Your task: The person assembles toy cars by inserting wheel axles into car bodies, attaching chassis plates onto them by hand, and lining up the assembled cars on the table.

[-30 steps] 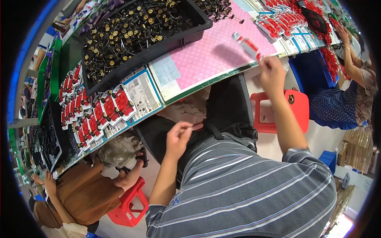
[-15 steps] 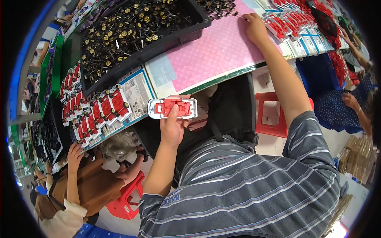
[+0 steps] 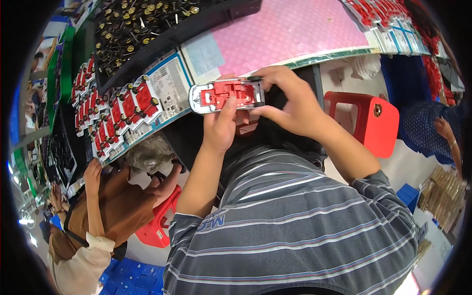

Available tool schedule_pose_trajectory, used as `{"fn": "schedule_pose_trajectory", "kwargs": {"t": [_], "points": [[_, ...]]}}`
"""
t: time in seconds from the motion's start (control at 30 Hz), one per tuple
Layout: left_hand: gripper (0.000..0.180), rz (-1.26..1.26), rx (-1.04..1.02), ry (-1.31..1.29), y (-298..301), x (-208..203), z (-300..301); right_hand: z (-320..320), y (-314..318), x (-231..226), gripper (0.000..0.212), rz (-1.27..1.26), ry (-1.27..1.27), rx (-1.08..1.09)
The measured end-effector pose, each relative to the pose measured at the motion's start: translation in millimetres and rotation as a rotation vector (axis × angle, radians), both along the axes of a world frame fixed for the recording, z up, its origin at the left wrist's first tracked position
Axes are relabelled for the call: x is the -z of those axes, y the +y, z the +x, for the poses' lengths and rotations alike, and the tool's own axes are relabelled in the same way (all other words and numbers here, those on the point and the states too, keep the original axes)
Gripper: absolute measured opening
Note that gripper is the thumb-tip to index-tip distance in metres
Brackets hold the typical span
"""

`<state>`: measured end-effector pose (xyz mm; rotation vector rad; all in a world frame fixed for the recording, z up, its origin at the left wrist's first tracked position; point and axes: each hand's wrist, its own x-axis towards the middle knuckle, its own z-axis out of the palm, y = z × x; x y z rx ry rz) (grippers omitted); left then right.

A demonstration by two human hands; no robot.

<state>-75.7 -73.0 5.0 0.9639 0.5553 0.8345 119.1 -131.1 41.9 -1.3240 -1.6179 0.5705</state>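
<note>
A toy car [image 3: 223, 96] lies underside up in my left hand [image 3: 220, 125], showing its red base and white-silver body. The left thumb presses on the red base, with the other fingers beneath. At the car's right end, my right hand [image 3: 290, 101] pinches a wheel axle [image 3: 254, 78] between thumb and fingers. A black wheel shows at the upper side of that end, and a dark wheel shape lies by the thumb. Whether the axle is seated in the base is hard to make out.
A black tray [image 3: 182, 30] of loose wheel axles stands at the back left of the pink mat [image 3: 285, 34]. Wheeled toy cars [image 3: 129, 105] sit in rows at left, red-and-white ones [image 3: 373, 12] at far right. A red stool [image 3: 368, 118] is to my right; a seated person [image 3: 105, 209] is at left.
My right hand has come back from the loose axles at the far side to the car, bringing an axle with wheels. The left hand and car have moved slightly up and right.
</note>
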Motion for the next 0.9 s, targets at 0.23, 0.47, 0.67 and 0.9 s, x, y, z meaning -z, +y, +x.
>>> {"fn": "schedule_pose_trajectory", "kwargs": {"t": [0.23, 0.47, 0.67, 0.9], "points": [[0.049, 0.012, -0.048, 0.053, -4, -1, -10, -20, 10, -8, 0.070, -0.178, -0.044, -0.057], [0.047, -0.037, -0.095, -0.072, -10, 19, -38, 12, 88, -53, 0.036, 0.201, -0.320, 0.027], [0.045, -0.076, -0.159, -0.100, -12, 10, -43, 33, 214, -75, 0.024, -0.107, -0.562, 0.189], [0.043, -0.110, -0.145, -0.075, -13, 10, -48, 64, 289, -7, 0.028, 0.246, -0.633, 0.177]]}}
